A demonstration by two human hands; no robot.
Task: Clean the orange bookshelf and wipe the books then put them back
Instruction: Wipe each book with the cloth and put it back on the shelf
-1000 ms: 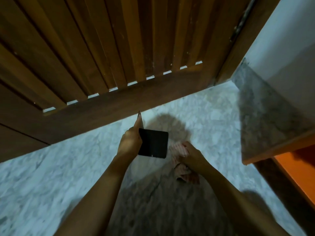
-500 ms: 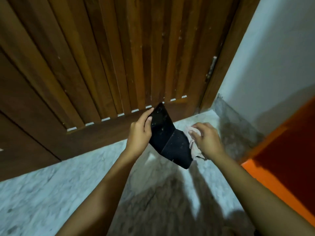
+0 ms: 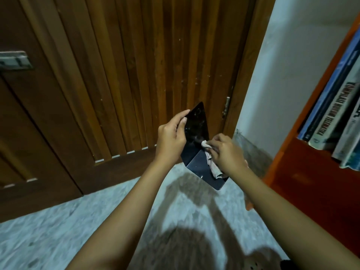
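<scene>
Lower frame, marble floor (image 3: 58,221); behind, wooden door (image 3: 136,65); right, orange bookshelf (image 3: 311,182). The left hand (image 3: 171,139) grips a black bookend (image 3: 196,121); the right hand (image 3: 226,152) pinches a cloth (image 3: 214,170) against it.

- Wooden door (image 3: 136,75) is blocking the way fwd, close ahead.
- Orange bookshelf (image 3: 303,182) w/ books (image 3: 331,106) is crowding the right side, near the right hand (image 3: 227,151).
- Floor (image 3: 48,227) is lying open below & out to the left.
</scene>
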